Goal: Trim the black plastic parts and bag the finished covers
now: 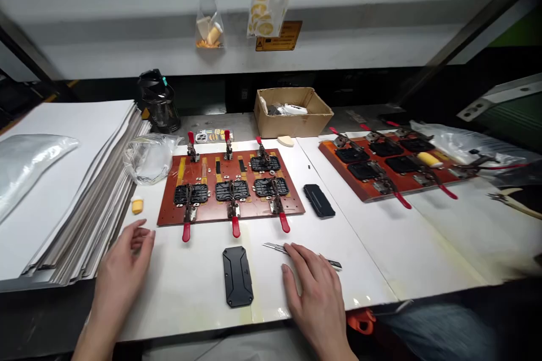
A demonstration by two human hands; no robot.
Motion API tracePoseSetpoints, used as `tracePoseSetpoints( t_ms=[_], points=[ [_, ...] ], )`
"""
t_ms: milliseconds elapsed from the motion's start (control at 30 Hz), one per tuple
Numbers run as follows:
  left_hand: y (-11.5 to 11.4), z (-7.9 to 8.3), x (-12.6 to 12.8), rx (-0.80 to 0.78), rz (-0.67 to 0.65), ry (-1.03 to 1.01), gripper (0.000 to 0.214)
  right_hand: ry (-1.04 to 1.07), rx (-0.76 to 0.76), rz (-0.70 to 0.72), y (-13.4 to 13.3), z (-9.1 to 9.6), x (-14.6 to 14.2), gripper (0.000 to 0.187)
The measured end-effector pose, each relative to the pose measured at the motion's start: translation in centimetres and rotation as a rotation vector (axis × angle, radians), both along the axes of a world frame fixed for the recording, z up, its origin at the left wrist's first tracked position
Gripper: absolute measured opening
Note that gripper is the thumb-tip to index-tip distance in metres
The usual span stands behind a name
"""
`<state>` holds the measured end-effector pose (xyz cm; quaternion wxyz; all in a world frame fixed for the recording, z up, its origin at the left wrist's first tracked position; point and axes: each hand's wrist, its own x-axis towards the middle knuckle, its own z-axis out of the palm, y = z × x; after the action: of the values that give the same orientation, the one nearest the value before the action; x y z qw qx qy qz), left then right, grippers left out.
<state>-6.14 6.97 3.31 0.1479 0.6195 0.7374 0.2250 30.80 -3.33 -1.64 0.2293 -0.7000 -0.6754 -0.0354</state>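
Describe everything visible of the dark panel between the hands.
The dark panel is a rectangle with clipped corners, small round marks near them, and angular lines across its face. It looks matte, perhaps plastic or metal. It lies flat on the white tabletop, between the left hand and the right hand, touching neither.

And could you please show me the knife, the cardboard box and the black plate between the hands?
Knife [275, 247], head view: blade end.
Cardboard box [292, 126], head view: front wall.
Black plate [237, 277], head view: upper face.
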Motion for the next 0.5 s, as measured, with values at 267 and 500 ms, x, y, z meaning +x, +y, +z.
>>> tracePoseSetpoints(
  t_ms=[267,500],
  points=[
    [8.9,0.5,-1.6,-0.077,0.028,0.359,0.061,0.018,0.039,0.01,-0.2,-0.4,0.3,0.037],
    [3.6,2.4,-2.4,-0.038,0.014,0.142,0.059,0.015,-0.014,-0.001,-0.5,0.2,-0.2,0.042]
  ],
)
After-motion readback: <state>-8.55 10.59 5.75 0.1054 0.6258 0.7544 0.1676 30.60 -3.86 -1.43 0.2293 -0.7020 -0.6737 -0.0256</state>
